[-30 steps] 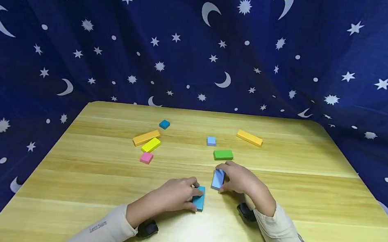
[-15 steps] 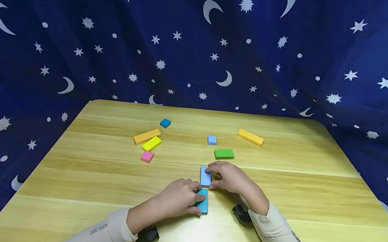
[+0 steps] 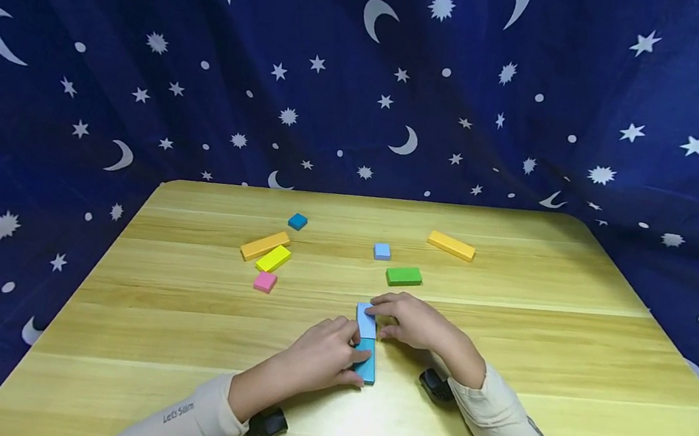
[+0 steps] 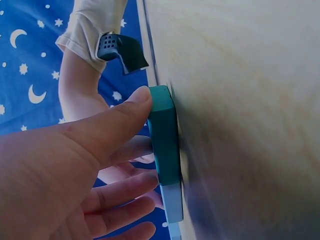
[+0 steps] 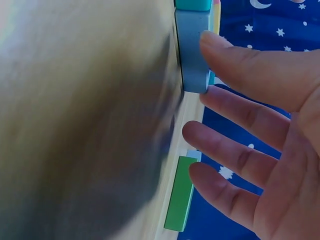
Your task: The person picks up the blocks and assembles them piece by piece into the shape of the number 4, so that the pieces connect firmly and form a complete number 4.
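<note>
On the wooden table, a teal block and a light blue block lie flat, end to end and touching. My left hand holds the teal block from its left side, thumb at the near end and index finger across the top. In the left wrist view the left thumb touches the teal block's end. My right hand holds the light blue block from the right. Seen from the right wrist, its thumb lies against that block, with the index fingertip at the far corner.
Beyond the hands lie a green block, a small light blue square and an orange bar. Further left are another orange bar, a yellow block, a pink square and a dark blue square.
The right hand has moved the light blue block leftward until it meets the teal block's far end. The left hand and the teal block have shifted slightly right.
</note>
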Motion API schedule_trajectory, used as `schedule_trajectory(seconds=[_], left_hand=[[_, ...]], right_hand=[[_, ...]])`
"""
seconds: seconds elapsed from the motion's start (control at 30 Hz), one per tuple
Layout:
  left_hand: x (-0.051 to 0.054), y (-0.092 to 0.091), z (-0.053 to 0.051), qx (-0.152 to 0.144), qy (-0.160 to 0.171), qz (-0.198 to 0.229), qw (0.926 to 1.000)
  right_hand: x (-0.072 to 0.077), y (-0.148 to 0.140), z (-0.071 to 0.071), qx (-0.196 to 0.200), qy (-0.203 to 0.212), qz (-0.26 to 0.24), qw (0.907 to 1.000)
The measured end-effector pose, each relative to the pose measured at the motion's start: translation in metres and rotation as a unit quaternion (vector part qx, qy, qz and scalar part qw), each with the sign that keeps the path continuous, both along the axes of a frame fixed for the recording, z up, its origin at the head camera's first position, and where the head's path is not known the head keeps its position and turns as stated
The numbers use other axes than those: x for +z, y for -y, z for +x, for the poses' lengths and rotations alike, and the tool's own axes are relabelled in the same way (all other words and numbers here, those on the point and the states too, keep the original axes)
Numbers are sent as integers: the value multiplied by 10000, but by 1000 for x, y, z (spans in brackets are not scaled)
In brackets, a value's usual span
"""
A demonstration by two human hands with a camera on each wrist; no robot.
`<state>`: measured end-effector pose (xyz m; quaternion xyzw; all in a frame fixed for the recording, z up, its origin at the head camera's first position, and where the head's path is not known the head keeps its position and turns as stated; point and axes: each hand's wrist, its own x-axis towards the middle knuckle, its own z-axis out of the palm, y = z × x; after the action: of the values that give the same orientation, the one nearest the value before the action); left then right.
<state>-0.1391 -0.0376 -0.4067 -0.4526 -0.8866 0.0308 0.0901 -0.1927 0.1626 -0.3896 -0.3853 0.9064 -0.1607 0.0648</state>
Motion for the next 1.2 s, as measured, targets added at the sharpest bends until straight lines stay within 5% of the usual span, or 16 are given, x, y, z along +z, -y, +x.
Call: schedule_trajectory(seconds=[1.2], left_hand=[[1,1,-1,119,229,-27,9997]], right_hand=[[5,-1,6,83,173,244,9995]])
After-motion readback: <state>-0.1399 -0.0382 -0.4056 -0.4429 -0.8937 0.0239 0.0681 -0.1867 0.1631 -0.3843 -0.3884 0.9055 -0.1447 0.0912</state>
